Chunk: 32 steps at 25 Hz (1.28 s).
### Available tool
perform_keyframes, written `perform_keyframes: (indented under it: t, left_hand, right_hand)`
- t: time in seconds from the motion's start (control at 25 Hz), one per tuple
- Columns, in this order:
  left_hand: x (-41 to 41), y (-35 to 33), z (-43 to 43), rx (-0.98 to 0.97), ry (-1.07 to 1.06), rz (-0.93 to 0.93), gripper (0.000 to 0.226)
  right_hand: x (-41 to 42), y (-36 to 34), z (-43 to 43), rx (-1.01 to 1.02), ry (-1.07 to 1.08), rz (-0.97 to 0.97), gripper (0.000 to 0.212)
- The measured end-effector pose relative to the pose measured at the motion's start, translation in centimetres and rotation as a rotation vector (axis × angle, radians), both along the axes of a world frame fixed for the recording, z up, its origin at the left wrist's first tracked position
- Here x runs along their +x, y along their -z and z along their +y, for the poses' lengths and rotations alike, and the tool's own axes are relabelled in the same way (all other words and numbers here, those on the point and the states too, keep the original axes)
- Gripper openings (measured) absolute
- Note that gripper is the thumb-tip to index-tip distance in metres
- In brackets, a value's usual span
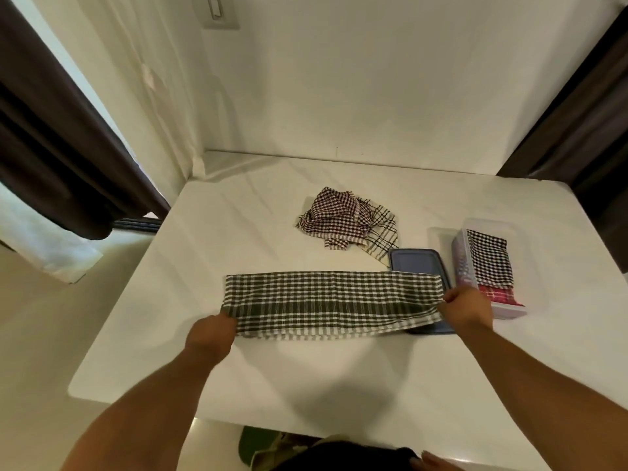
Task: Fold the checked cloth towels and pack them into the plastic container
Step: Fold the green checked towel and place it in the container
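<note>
A dark green checked towel (pixel 333 300) lies stretched as a long folded strip across the white table (pixel 238 375). My left hand (pixel 212 333) grips its left end and my right hand (pixel 467 305) grips its right end. The towel's right end lies over a blue lid (pixel 414 263). The clear plastic container (pixel 458 263) stands at the right, holding a folded black checked towel (pixel 489 263) on top of a red one (pixel 498 295). A crumpled heap of a maroon checked towel (pixel 334 214) and a cream towel with black lines (pixel 382 236) sits behind.
The table stands against a white wall (pixel 339 96). Dark curtains (pixel 51 141) hang at the left, and another dark curtain (pixel 577 124) hangs at the right. The table's front edge is close to my body.
</note>
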<state>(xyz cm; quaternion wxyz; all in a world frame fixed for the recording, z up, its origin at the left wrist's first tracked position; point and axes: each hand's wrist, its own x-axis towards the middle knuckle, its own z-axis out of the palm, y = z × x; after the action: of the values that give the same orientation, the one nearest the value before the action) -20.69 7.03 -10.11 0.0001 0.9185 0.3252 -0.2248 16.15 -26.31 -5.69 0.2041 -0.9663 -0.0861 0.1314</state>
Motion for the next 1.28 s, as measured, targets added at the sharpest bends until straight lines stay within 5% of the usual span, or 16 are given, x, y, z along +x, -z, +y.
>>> perform_keyframes:
  t: [0.16,0.32,0.6,0.8,0.92,1.0,1.12,1.28]
  left_hand:
    - [-0.1,-0.7,-0.7,0.012,0.094,0.063,0.032]
    - [-0.1,-1.4,-1.9,-0.188,0.128,-0.039,0.035]
    - [3.8,-2.1,-1.3,-0.465,-0.397,-0.358,0.017]
    - [7.3,-4.3,-1.3,-1.228,-1.042,-0.653,0.050]
    - [7.7,-4.1,-0.2,-1.636,-1.163,-0.692,0.083]
    - [7.3,-3.7,0.5,-1.638,-1.225,-0.788,0.079]
    - [6.2,-3.1,1.3,-1.375,-1.282,-0.927,0.043]
    - [4.0,-2.8,2.3,-1.283,-1.256,-0.861,0.026]
  right_hand:
    - [-1.1,0.2,0.3,-0.026,-0.072,-0.025,0.027]
    - [-2.5,-1.0,1.2,0.141,-0.198,-0.226,0.030]
    - [-7.2,-2.5,9.0,0.466,-0.402,-0.236,0.034]
    - [-13.6,-2.4,14.9,0.567,-0.606,-0.158,0.026]
    - [-17.7,-1.7,17.3,0.555,-0.842,-0.118,0.022]
    - [-20.3,-0.7,18.0,0.521,-1.048,-0.082,0.021]
    - [-22.4,1.2,18.5,0.466,-1.218,-0.053,0.022]
    - [-23.4,2.3,19.5,0.418,-1.286,-0.008,0.024]
